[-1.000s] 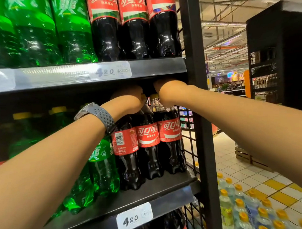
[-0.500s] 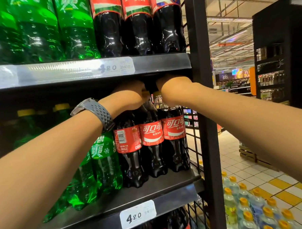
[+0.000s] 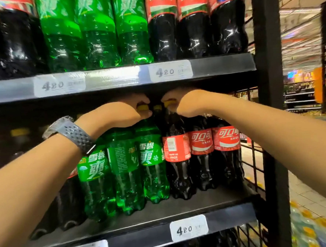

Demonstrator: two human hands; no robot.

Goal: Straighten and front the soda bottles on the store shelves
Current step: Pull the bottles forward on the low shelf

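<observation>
A supermarket aisle, seen at a black metal rack whose middle shelf (image 3: pixel 146 237) carries the soda being worked on. At the left, the left hand (image 3: pixel 127 112), with a dark wristwatch (image 3: pixel 71 134) on its wrist, reaches in under the upper shelf (image 3: pixel 221 66). Below that wrist a turned Sprite bottle (image 3: pixel 122 160) shows only small print to the aisle. Just beside it stands the gripped Sprite bottle (image 3: pixel 151 162), upright and label forward, and the left hand's fingers curl round what seems to be its yellow cap. Next along, the right hand (image 3: pixel 189 102) pinches the yellow cap of a cola bottle (image 3: pixel 176 151), upright, with its barcode panel facing out instead of the logo. The neighbouring cola bottles (image 3: pixel 226 140) show their logos. I judge this to be the fronting step, with both bottles held by the top. The next move likely calls for twisting the cola bottle on its base until the logo faces out, without toppling the close-packed row. The bottles stand back from the shelf lip, where a price tag (image 3: pixel 188 227) reads 420. Past the rack's upright post (image 3: pixel 271 116), more shelving and a pale floor lie blurred
</observation>
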